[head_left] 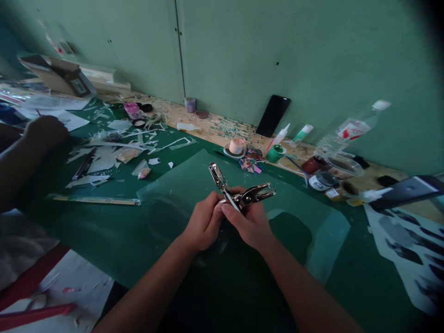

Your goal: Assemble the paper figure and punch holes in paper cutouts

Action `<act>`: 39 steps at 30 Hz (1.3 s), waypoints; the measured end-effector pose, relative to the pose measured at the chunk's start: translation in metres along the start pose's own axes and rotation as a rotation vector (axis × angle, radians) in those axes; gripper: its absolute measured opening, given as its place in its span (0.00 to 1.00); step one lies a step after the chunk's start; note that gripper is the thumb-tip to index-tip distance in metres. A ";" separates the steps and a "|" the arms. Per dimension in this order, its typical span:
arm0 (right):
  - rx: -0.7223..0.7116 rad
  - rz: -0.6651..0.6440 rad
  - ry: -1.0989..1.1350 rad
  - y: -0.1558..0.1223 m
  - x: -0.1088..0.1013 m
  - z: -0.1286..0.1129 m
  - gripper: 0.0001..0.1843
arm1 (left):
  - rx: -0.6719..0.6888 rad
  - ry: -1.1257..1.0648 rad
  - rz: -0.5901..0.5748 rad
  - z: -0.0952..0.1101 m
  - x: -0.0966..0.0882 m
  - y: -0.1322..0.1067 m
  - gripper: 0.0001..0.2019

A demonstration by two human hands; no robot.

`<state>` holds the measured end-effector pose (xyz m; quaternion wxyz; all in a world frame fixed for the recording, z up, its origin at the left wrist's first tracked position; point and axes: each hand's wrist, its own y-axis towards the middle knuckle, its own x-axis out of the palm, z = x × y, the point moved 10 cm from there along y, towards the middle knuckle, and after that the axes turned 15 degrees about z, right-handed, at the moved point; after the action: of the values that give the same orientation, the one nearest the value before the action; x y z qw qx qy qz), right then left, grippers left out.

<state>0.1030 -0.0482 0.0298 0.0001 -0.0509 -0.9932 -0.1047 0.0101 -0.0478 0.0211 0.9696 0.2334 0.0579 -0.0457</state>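
Both of my hands are together above the table, closed around shiny metal hand pliers that look like a hole punch (248,198). My left hand (204,224) grips from the left side, its thumb against the tool's lower part. My right hand (252,224) wraps the other side, with the thumb laid across the front. One slotted metal arm (217,175) sticks up to the left; a jaw-like part with a round pivot points right. A thin pale strip (231,201) shows between the thumbs. My fingers hide the rest of the tool.
Beneath my hands lies a clear plastic sheet (187,178) on the green tabletop (114,231). Paint jars (323,180), a plastic bottle (354,128) and a phone (273,115) stand along the wall. Paper scraps (104,159) lie left, beside another person's hand (48,132). Printed sheets (398,240) lie right.
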 end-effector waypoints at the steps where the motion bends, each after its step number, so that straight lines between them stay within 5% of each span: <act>1: -0.005 0.003 0.002 0.000 0.000 -0.001 0.10 | -0.004 -0.003 -0.001 0.000 0.000 0.000 0.15; 30: 0.071 -0.038 0.083 0.001 0.004 0.004 0.13 | -0.038 -0.031 0.024 0.000 -0.003 0.000 0.14; 34: 0.071 0.142 0.228 0.008 -0.017 0.008 0.17 | -0.054 -0.013 0.025 -0.002 -0.003 -0.001 0.15; 39: 0.153 0.529 0.475 0.026 -0.070 0.010 0.24 | -0.163 -0.007 0.098 -0.014 -0.009 -0.001 0.17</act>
<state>0.1754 -0.0274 0.0245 0.2617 -0.2800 -0.9230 -0.0354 -0.0004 -0.0418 0.0090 0.9867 0.1560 0.0464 0.0059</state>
